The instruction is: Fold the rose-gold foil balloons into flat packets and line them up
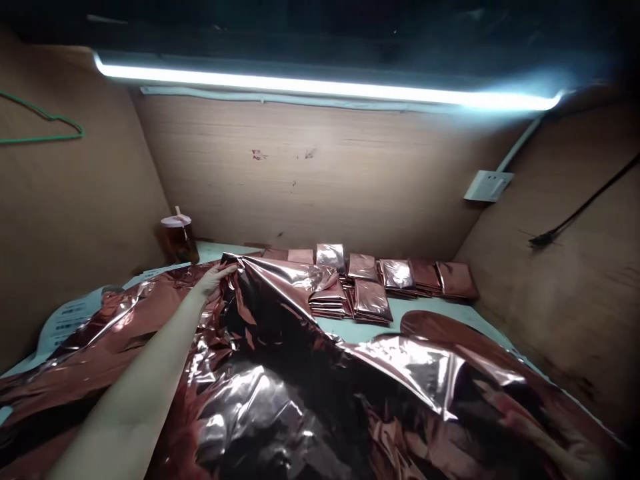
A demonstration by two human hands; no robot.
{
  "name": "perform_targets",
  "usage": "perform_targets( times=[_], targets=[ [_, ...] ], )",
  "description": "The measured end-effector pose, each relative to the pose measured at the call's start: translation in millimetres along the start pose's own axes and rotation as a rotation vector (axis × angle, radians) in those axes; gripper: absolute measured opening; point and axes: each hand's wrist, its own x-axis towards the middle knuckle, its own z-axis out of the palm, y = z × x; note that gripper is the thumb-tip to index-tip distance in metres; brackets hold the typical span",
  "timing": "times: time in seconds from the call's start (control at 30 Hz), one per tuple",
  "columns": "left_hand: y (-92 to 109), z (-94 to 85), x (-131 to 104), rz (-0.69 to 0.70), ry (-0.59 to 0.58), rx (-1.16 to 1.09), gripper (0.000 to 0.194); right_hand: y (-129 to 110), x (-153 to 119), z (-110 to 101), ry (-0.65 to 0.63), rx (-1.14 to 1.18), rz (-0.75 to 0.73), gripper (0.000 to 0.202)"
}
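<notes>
A large sheet of shiny copper-coloured foil film point(300, 393) spreads in wrinkles over the tabletop and toward me. My left hand point(220, 273) reaches out from the lower left, its fingers closed on a raised upper edge of this film. From that grip a fold runs down to the right. At the lower right, a dim, blurred arm-like shape meets the film, and my right hand point(515, 417) seems to be there. Its fingers are smeared, and film or reflections partly hide them.
Folded copper foil packets point(373, 300) lie in stacks along the back wall. A lidded cup of dark drink point(180, 239) stands at the back left. Printed paper point(70, 317) lies at the left. A green hanger point(43, 123) and a white socket box point(489, 186) are on the walls.
</notes>
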Motion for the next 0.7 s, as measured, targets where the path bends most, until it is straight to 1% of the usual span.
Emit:
perform_targets(
  times=[0.07,0.1,0.13,0.17,0.2,0.23,0.27,0.3,0.37,0.4,0.43,0.47,0.5,0.53,0.57,0.6,0.63,0.7],
  targets=[
    [12.0,16.6,4.3,0.057,0.076,0.074,0.039,-3.3,5.3,4.9,0.086,-0.064,0.007,0.044],
    [17.2,26.1,2.1,0.082,0.119,0.123,0.044,-5.1,7.3,9.3,0.100,-0.126,0.031,0.043],
    [20.8,36.0,-5.0,0.110,0.159,0.177,0.048,-6.6,8.8,14.6,0.108,-0.195,0.056,0.043],
    [22.0,45.5,-18.6,0.139,0.188,0.229,0.052,-7.6,9.7,20.0,0.113,-0.253,0.079,0.043],
    [20.4,53.9,-39.7,0.167,0.197,0.268,0.055,-8.0,10.4,25.0,0.121,-0.292,0.097,0.044],
    [15.8,60.5,-68.4,0.203,0.170,0.328,0.056,-7.7,10.7,28.9,0.132,-0.323,0.114,0.045],
    [8.4,65.1,-103.8,0.238,0.111,0.382,0.056,-7.0,10.9,31.3,0.147,-0.352,0.126,0.044],
    [-0.9,67.6,-143.7,0.272,0.000,0.455,0.054,-6.0,10.9,32.1,0.158,-0.380,0.136,0.044],
    [-21.2,68.1,-225.1,0.409,-0.375,0.885,0.055,-4.1,9.8,29.3,0.136,-0.410,0.137,0.044],
    [-29.5,67.6,-260.2,0.407,-0.534,1.039,0.059,-3.1,8.3,26.4,0.091,-0.404,0.130,0.043],
    [-35.2,67.5,-288.7,0.372,-0.680,1.136,0.070,-2.1,5.9,23.1,0.024,-0.383,0.126,0.041],
    [-38.1,68.3,-309.8,0.337,-0.746,1.201,0.075,-0.8,2.6,19.9,-0.050,-0.350,0.127,0.040],
    [-38.8,70.1,-324.0,0.296,-0.773,1.246,0.078,0.7,-1.6,17.1,-0.117,-0.311,0.135,0.038],
    [-38.4,72.8,-333.3,0.264,-0.764,1.278,0.080,2.5,-6.4,14.9,-0.161,-0.268,0.152,0.037],
    [-38.5,75.9,-339.7,0.259,-0.728,1.303,0.080,4.4,-11.5,13.5,-0.182,-0.226,0.176,0.037],
    [-40.4,79.0,-345.7,0.300,-0.701,1.314,0.079,6.1,-16.6,12.7,-0.177,-0.193,0.202,0.038],
    [-45.1,81.6,-352.8,0.389,-0.695,1.311,0.076,7.3,-21.4,12.4,-0.161,-0.174,0.217,0.040],
    [-63.0,85.9,-372.5,0.661,-0.665,1.280,0.068,5.9,-28.4,11.9,-0.124,-0.199,0.198,0.044]
  ],
)
